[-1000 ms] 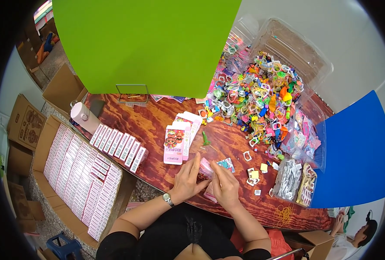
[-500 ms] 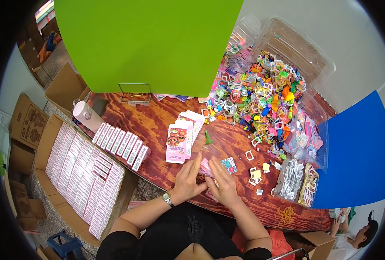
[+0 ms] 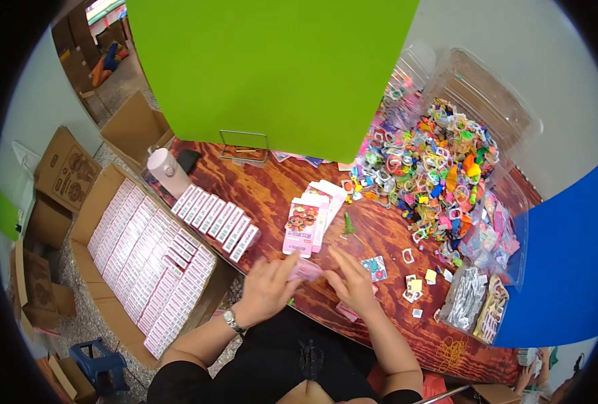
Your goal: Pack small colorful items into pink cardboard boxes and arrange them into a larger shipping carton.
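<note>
Carton (image 3: 100, 303): at far left we see it open, packed with small boxes.
Box row (image 3: 214, 221): upright, side by side on the wood-grained worktop (image 3: 265, 183).
Left hand (image 3: 266, 288): our grip is closed, fingers and thumb on the pink box.
Pink box (image 3: 305, 271): between our hands, above the worktop's near edge.
Pink cartons (image 3: 303, 225): overlapping, beyond our hands.
Right hand (image 3: 350, 281): our grip is open, fingers spread near the box; we cannot tell whether they touch.
Trinket heap (image 3: 440, 172): many-coloured, far right.
Silver packets (image 3: 464, 297): in a clear tray, nearer us.
</note>
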